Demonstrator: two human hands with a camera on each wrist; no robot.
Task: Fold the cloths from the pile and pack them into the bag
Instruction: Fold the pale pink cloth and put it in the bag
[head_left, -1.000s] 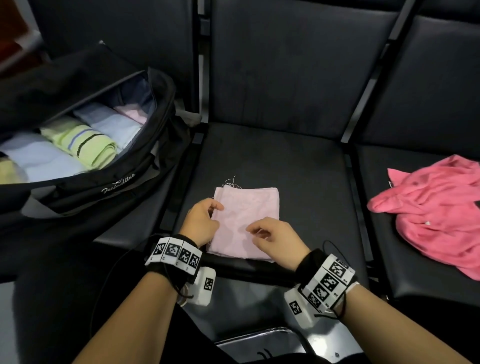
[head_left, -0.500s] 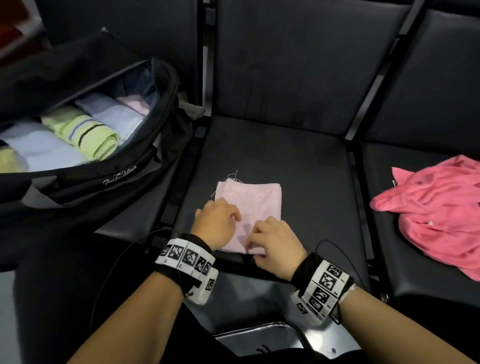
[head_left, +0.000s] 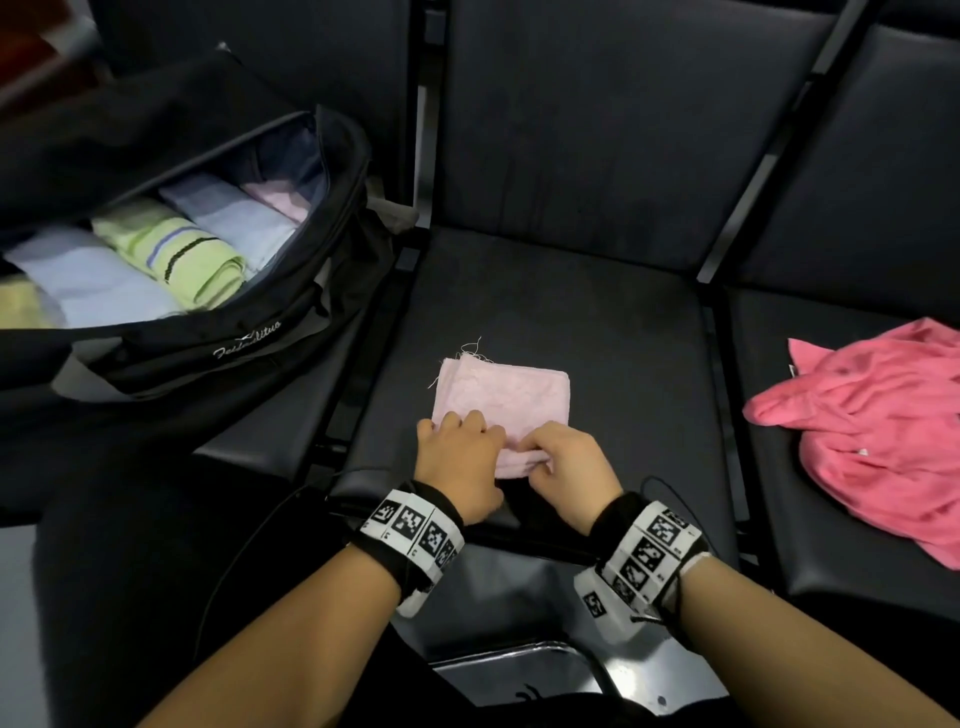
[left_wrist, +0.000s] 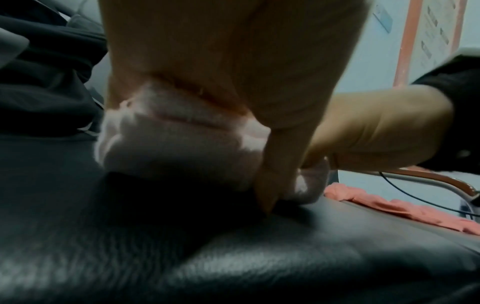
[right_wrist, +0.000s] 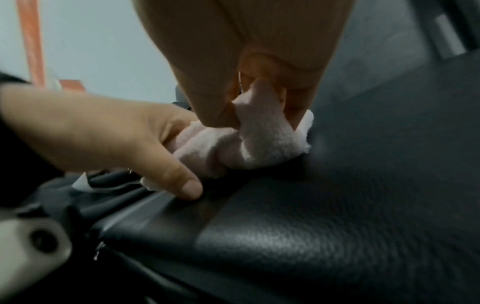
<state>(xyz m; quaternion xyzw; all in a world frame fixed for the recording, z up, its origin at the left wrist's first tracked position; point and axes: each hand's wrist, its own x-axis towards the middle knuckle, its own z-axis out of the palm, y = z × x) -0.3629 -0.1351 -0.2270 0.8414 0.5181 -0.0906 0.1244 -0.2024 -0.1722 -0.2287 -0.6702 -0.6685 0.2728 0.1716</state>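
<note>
Both the left hand (head_left: 460, 462) and right hand (head_left: 566, 465) pinch the pale pink cloth (head_left: 506, 397) by its six o'clock edge on the seat (head_left: 597, 338); bag (head_left: 249, 348) open at ten o'clock; uneven rolling would likely skew the bundle

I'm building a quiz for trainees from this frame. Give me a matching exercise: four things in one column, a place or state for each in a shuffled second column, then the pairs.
Things:
1. pale pink cloth
2. bright pink cloth
3. green striped cloth
4. black bag

Places or states:
A. crumpled and unfolded on the right seat
B. folded, packed inside the bag
C. open on the left seat
D. folded on the middle seat, its near edge gripped by the left hand and right hand

Pairs: 1-D, 2-A, 3-B, 4-C
</note>
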